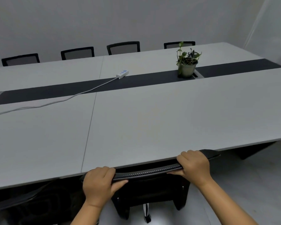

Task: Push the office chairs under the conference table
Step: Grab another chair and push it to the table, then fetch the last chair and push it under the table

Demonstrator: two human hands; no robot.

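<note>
We have both hands on the top rail of the black mesh-backed office chair (150,173), which stands at the near edge of the long pale-grey conference table (152,120). Our left hand (98,184) wraps the rail near its left end, fingers curled over the top and thumb tucked under the near side; our right hand (194,165) does the same near the right end. Each grip is closed firmly around the rail, and we hold it wide apart so that the push goes in square and the chair does not swivel on its chrome centre post (146,211). The backrest top sits touching or just beside the table's edge, and the seat is hidden beneath the tabletop, so we judge this chair to be all but home, with little travel left. The rail looks slightly skewed to the edge, its right end further under than the left, so a touch more pressure from the left hand may be needed. Our knuckles are close to the table's lip and could be pinched if we drive on hard. Across the table, four more black mesh chairs (124,47) stand tucked in along the far side, only their backs showing. On the dark central strip (94,87) rest a white power strip (122,73) with its trailing cable and a potted green plant (186,65), both well apart from our work.
</note>
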